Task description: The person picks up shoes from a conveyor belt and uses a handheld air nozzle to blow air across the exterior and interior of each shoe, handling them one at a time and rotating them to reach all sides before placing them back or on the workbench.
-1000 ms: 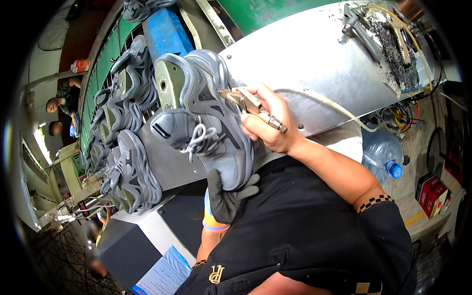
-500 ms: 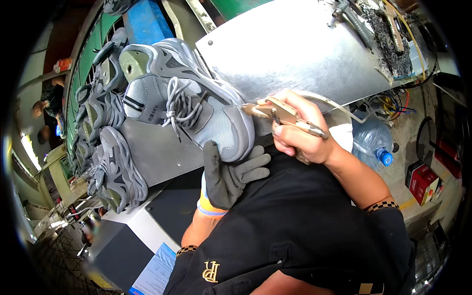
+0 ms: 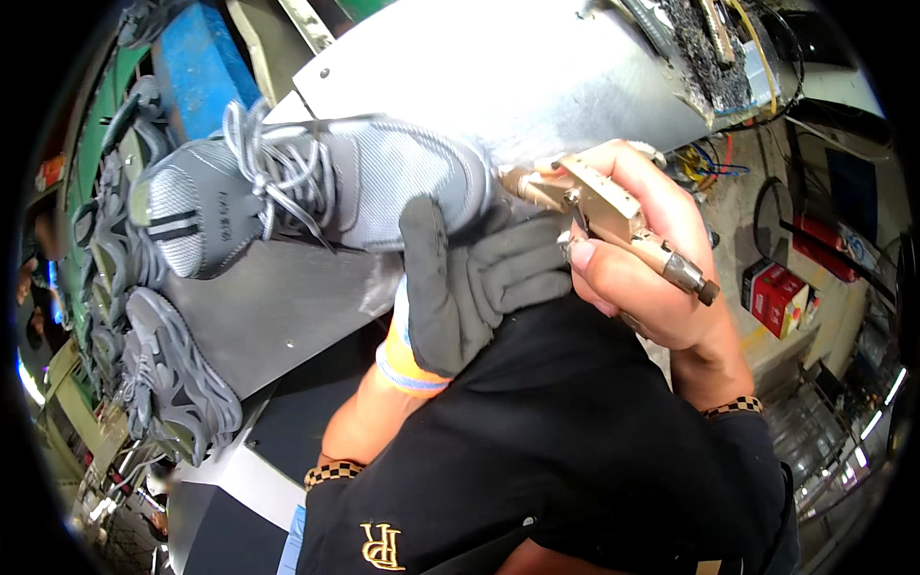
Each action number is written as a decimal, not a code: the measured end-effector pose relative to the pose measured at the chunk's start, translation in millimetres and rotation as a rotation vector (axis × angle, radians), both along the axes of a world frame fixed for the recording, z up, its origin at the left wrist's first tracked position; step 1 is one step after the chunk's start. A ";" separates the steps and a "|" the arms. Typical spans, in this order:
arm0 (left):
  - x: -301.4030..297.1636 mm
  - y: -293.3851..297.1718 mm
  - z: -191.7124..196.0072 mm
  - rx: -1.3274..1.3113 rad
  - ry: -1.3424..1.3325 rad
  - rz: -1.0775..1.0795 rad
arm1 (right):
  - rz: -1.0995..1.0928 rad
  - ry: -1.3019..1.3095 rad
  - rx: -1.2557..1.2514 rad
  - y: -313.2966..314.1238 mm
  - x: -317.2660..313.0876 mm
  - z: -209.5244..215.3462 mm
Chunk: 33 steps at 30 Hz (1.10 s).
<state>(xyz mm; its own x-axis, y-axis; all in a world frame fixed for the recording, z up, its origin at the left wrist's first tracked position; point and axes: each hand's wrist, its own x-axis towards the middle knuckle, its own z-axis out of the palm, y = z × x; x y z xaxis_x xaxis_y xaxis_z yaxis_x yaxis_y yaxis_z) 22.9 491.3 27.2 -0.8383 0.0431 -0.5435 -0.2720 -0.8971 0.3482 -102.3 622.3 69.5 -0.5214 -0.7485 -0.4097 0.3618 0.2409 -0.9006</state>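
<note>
A grey lace-up sneaker [image 3: 383, 182] lies sideways before me, toe to the right, its sole mostly hidden. My left hand [image 3: 470, 287], in a dark grey glove, cradles the toe end, thumb against the near side and fingers reaching round the front. In my bare right hand [image 3: 661, 249] is a small brass-coloured spray gun [image 3: 602, 209] with a dark knob at its rear. The gun's nozzle points left at the toe, very close to it; contact cannot be made out. Whether anything comes out of it is not visible.
More grey sneakers [image 3: 177, 374] stand along the left on a green rack. Beneath my work is a grey metal plate [image 3: 287, 316]; a shiny metal panel [image 3: 431, 67] lies beyond. Right of me are loose cables [image 3: 714, 163] and a red box [image 3: 774, 299] on the floor.
The sneaker has turned so its upper faces me more and its toe points right. My left fingers have moved further round the toe. The spray gun stays at the toe.
</note>
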 end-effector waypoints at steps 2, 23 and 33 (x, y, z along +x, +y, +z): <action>-3.1 -2.4 -19.8 0.269 0.181 0.121 | -0.132 0.028 -0.062 -3.7 15.2 -4.8; 98.4 -167.4 54.5 -1.972 -0.065 0.049 | -0.292 0.129 -0.492 -7.7 -82.2 -97.1; -138.4 -147.6 13.6 -1.158 -0.152 0.323 | -0.392 0.015 -0.436 -7.1 -87.2 -88.8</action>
